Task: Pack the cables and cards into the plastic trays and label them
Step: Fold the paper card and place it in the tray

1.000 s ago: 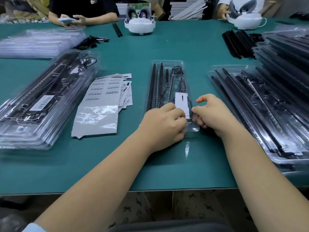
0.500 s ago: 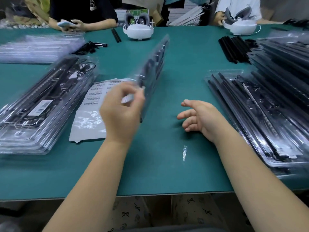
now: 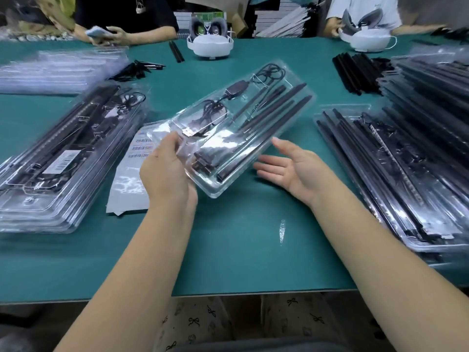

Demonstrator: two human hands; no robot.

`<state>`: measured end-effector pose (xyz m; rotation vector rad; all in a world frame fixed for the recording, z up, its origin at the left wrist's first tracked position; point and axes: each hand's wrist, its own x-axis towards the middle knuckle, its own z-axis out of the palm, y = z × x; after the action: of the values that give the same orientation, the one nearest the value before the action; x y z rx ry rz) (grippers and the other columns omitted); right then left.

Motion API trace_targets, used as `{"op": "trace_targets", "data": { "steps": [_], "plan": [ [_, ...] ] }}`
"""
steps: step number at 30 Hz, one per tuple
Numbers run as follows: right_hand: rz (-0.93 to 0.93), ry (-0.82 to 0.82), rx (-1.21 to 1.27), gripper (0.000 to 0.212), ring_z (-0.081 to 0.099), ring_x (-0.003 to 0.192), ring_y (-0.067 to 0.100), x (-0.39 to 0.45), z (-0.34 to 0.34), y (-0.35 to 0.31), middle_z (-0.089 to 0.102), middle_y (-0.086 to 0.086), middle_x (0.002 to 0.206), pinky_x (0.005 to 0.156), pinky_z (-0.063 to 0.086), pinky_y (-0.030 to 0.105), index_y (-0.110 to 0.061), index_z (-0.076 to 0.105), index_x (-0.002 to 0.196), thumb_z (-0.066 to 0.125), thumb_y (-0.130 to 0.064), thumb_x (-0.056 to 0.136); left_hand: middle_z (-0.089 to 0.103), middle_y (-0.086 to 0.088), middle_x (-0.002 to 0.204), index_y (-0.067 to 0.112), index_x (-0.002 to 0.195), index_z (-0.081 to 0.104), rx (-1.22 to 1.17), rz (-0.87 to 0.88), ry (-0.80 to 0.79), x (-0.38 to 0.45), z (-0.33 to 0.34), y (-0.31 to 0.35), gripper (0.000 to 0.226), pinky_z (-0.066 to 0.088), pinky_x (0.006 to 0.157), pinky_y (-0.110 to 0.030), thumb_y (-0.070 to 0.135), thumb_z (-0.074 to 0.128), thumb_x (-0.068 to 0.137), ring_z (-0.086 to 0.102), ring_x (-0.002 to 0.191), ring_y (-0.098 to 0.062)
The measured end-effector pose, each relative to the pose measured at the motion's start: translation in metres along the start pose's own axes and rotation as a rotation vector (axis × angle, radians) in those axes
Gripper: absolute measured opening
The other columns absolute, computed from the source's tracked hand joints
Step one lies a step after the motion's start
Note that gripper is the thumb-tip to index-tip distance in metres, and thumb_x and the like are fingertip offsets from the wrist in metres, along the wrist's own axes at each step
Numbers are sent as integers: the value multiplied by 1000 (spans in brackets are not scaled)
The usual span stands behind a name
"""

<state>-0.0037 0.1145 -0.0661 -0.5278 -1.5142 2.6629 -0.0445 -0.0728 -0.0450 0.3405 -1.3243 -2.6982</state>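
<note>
Taking the held tray (image 3: 243, 128) as the landmark: far to its left a stack of closed, packed trays (image 3: 58, 158) is seen on the green counter (image 3: 228, 250), the top one already bearing a barcode label (image 3: 60, 162), so this is judged to be the finished pile. Between that stack and the held tray a sheet of labels (image 3: 132, 179) is laid flat, presumably kept within easy reach.

The held tray is lifted off the counter and tilted, its far end angled up and to the right; black rods and a coiled cable are visible through the clear plastic. It is gripped at its near left corner by the left hand (image 3: 167, 174), thumb on top and fingers curled beneath (a hold that probably lets it be carried across to the finished pile).

Just right of the tray, the right hand (image 3: 289, 171) is held palm-up, fingers spread and empty. Further right, a stack of trays (image 3: 406, 174) loaded with black rods is waiting.
</note>
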Motion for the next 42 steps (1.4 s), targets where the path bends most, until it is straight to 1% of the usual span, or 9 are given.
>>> {"op": "trace_targets", "data": {
  "steps": [4,7,13,18,20,24,30,34,42],
  "plan": [
    [-52,58,173,19,71,83,29,14,20,-1,73,13,91,71,59,44,-4,64,100,69,-13,84,59,-5,63,7,69,58,145,-115,-16,-18,-2,-15,15,52,56,-27,7,64,83,59,58,-17],
    [-68,244,78,10,69,59,24,22,14,3,70,10,68,56,58,35,-2,63,91,68,-7,83,66,-3,64,5,73,62,309,-300,-220,-30,-13,-22,10,56,54,-25,8,65,83,66,60,-18],
    [-178,81,-212,12,70,67,20,18,-12,-5,72,6,74,63,56,31,-5,62,98,61,-5,86,70,-15,88,-1,92,65,588,-483,-700,-26,-39,-5,44,57,65,-29,29,76,62,70,72,-23],
    [-24,57,-121,25,65,73,27,15,-15,-7,65,13,88,70,55,36,-1,56,112,55,-13,90,71,-20,98,7,112,62,431,-580,-539,-18,-29,-6,41,59,61,-37,40,45,95,71,77,-32],
    [-55,23,-154,25,67,71,26,14,-14,-9,68,13,87,67,55,35,-1,56,114,54,-10,91,73,-18,90,5,100,70,425,-496,-558,-10,-20,-3,29,60,64,-41,25,50,93,72,76,-30],
    [-57,23,-230,20,64,76,25,16,-11,-7,67,12,88,89,50,45,-2,60,108,55,-11,91,72,-5,73,14,74,76,404,-462,-651,-1,-4,-4,30,59,57,-33,23,55,94,68,61,-18],
    [-5,-11,-136,38,65,64,20,15,-11,-10,63,11,88,61,55,30,0,52,124,53,-17,91,72,-13,98,16,104,72,149,-482,-710,2,-7,-21,23,57,82,-46,23,57,88,69,89,-27],
    [-12,-20,-173,40,66,76,24,15,-11,-9,65,16,100,67,55,32,3,54,126,54,-15,90,72,-7,79,24,113,54,283,-235,-599,6,-10,-18,33,53,47,-27,1,53,89,66,57,-18],
    [-1,9,-195,28,66,67,21,18,-11,-9,68,10,83,64,56,30,-2,58,117,55,-13,91,71,5,70,15,90,68,408,-117,-590,1,-15,-23,9,48,46,-18,9,61,90,62,55,-7]
  ]
}}
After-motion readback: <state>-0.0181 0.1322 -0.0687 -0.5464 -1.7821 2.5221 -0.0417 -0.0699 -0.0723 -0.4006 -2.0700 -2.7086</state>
